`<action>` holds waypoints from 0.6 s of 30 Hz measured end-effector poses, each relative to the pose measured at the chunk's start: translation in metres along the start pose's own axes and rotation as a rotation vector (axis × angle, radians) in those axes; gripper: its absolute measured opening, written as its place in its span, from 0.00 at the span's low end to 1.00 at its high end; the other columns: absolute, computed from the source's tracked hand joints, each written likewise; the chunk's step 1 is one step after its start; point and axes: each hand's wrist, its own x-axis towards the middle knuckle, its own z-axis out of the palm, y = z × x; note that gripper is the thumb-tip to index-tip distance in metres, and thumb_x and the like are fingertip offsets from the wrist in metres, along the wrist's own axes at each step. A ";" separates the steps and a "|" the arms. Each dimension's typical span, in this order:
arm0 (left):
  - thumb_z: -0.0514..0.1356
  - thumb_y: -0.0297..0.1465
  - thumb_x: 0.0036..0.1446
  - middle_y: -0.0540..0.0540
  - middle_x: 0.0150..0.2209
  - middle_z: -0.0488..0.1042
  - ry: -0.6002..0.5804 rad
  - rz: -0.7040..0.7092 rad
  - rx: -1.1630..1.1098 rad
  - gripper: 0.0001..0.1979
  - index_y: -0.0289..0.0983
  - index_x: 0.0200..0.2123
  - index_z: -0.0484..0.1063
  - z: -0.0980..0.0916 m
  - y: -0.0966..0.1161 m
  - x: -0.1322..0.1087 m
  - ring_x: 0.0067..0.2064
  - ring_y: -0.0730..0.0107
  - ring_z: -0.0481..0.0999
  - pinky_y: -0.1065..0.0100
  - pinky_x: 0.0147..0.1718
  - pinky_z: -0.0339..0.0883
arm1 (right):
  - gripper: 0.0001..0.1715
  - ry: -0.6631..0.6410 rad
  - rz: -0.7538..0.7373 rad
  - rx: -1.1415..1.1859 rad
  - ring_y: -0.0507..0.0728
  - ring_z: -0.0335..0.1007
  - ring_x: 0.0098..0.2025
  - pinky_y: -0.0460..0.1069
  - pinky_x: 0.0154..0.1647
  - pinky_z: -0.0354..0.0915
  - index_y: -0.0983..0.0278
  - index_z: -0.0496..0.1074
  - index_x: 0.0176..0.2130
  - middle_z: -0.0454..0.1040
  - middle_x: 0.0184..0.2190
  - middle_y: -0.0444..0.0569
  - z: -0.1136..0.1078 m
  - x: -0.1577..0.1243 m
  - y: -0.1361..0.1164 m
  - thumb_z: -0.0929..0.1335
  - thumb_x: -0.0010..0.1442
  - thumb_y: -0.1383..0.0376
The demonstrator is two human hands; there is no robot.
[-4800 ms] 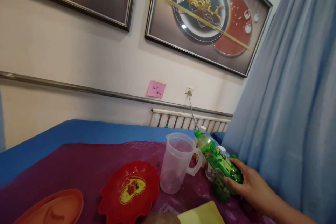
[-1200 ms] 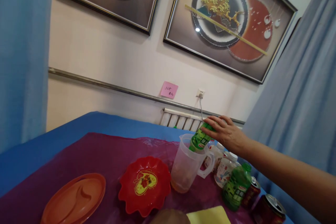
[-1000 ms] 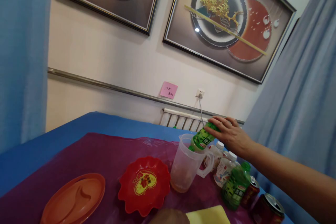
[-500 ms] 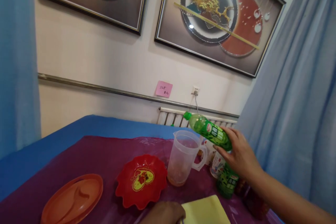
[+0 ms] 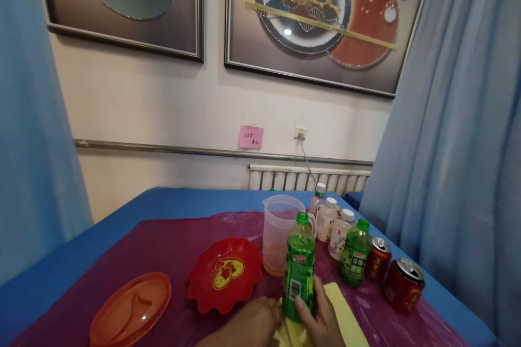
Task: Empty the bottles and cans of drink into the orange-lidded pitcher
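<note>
While upright, bottle [image 5: 299,265] between right fingers [image 5: 321,297].

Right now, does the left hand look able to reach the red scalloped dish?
Probably yes: the left hand is close to the red scalloped dish, and nothing visible stands between them. It is at the yellow cloth, though, and its grip is unclear.

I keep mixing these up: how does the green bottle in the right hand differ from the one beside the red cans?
The right hand grips the held bottle, while the standing bottle rests on the purple sheet. The held bottle shows a barcode-like patch; the standing bottle shows large pale lettering. The held bottle is in front of the jug, the standing bottle beside a red can. Both are upright, green and green-capped.
</note>
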 end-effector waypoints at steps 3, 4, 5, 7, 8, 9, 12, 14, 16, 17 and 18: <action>0.60 0.26 0.47 0.43 0.45 0.80 -0.038 -0.008 -0.074 0.17 0.40 0.42 0.76 -0.015 0.006 -0.008 0.46 0.52 0.80 0.61 0.45 0.72 | 0.30 -0.059 -0.005 0.020 0.64 0.79 0.45 0.53 0.45 0.75 0.58 0.68 0.58 0.81 0.45 0.51 -0.003 -0.002 0.004 0.67 0.63 0.46; 0.59 0.26 0.47 0.44 0.43 0.81 -0.045 -0.019 -0.112 0.16 0.41 0.41 0.76 -0.018 0.006 -0.011 0.44 0.55 0.80 0.63 0.43 0.72 | 0.29 -0.058 -0.007 0.023 0.64 0.79 0.46 0.53 0.46 0.75 0.58 0.68 0.58 0.81 0.46 0.52 -0.004 -0.004 0.004 0.68 0.63 0.48; 0.59 0.26 0.48 0.46 0.41 0.81 -0.042 -0.047 -0.150 0.14 0.42 0.40 0.76 -0.020 0.006 -0.014 0.42 0.57 0.80 0.65 0.41 0.72 | 0.29 -0.049 -0.009 0.027 0.64 0.79 0.47 0.53 0.47 0.75 0.58 0.67 0.58 0.81 0.47 0.52 -0.005 -0.005 0.005 0.69 0.63 0.49; 0.59 0.29 0.51 0.47 0.37 0.81 0.026 -0.140 -0.242 0.10 0.41 0.38 0.75 -0.019 0.005 -0.021 0.38 0.60 0.79 0.67 0.36 0.70 | 0.28 -0.033 -0.013 0.049 0.64 0.79 0.47 0.53 0.47 0.75 0.57 0.67 0.59 0.81 0.47 0.52 -0.006 -0.008 0.007 0.69 0.62 0.51; 0.60 0.30 0.53 0.47 0.37 0.80 0.096 -0.188 -0.303 0.09 0.40 0.38 0.75 -0.016 0.006 -0.023 0.38 0.61 0.78 0.67 0.36 0.70 | 0.28 -0.046 -0.020 0.066 0.64 0.80 0.47 0.53 0.46 0.75 0.57 0.67 0.59 0.81 0.47 0.52 -0.006 -0.009 0.007 0.70 0.62 0.52; 0.61 0.31 0.53 0.46 0.39 0.80 0.186 -0.214 -0.382 0.10 0.39 0.41 0.74 -0.012 0.006 -0.024 0.40 0.60 0.78 0.66 0.38 0.70 | 0.28 -0.071 -0.032 0.082 0.64 0.80 0.47 0.53 0.46 0.76 0.57 0.67 0.59 0.81 0.48 0.52 -0.007 -0.010 0.007 0.70 0.62 0.53; 0.66 0.34 0.51 0.41 0.53 0.76 0.415 -0.125 -0.697 0.29 0.39 0.57 0.66 0.004 0.011 -0.022 0.52 0.55 0.75 0.60 0.51 0.69 | 0.31 -0.187 -0.093 0.100 0.65 0.80 0.49 0.54 0.48 0.76 0.55 0.66 0.61 0.80 0.50 0.52 -0.011 -0.011 0.006 0.71 0.61 0.54; 0.68 0.36 0.50 0.39 0.58 0.73 0.458 -0.034 -0.869 0.37 0.39 0.62 0.61 0.014 0.015 -0.017 0.57 0.52 0.72 0.57 0.56 0.66 | 0.33 -0.224 -0.131 0.097 0.66 0.78 0.51 0.54 0.49 0.75 0.55 0.66 0.62 0.79 0.53 0.53 -0.011 -0.012 0.004 0.71 0.61 0.53; 0.69 0.41 0.49 0.39 0.57 0.74 0.464 -0.003 -0.993 0.38 0.39 0.62 0.63 0.021 0.016 -0.013 0.56 0.50 0.73 0.56 0.55 0.67 | 0.33 -0.238 -0.144 0.105 0.67 0.77 0.53 0.55 0.50 0.75 0.55 0.65 0.63 0.78 0.54 0.53 -0.010 -0.013 0.002 0.70 0.61 0.52; 0.69 0.43 0.49 0.39 0.56 0.75 0.467 -0.003 -1.042 0.37 0.37 0.60 0.65 0.022 0.015 -0.012 0.55 0.49 0.74 0.56 0.54 0.67 | 0.33 -0.247 -0.137 0.116 0.67 0.77 0.53 0.55 0.51 0.74 0.55 0.65 0.63 0.78 0.54 0.54 -0.008 -0.014 0.002 0.69 0.62 0.52; 0.70 0.44 0.49 0.39 0.54 0.76 0.475 -0.009 -1.081 0.36 0.36 0.58 0.66 0.022 0.014 -0.012 0.54 0.49 0.75 0.56 0.53 0.68 | 0.33 -0.259 -0.122 0.127 0.68 0.77 0.53 0.56 0.50 0.75 0.55 0.65 0.63 0.78 0.54 0.54 -0.006 -0.016 0.001 0.69 0.62 0.51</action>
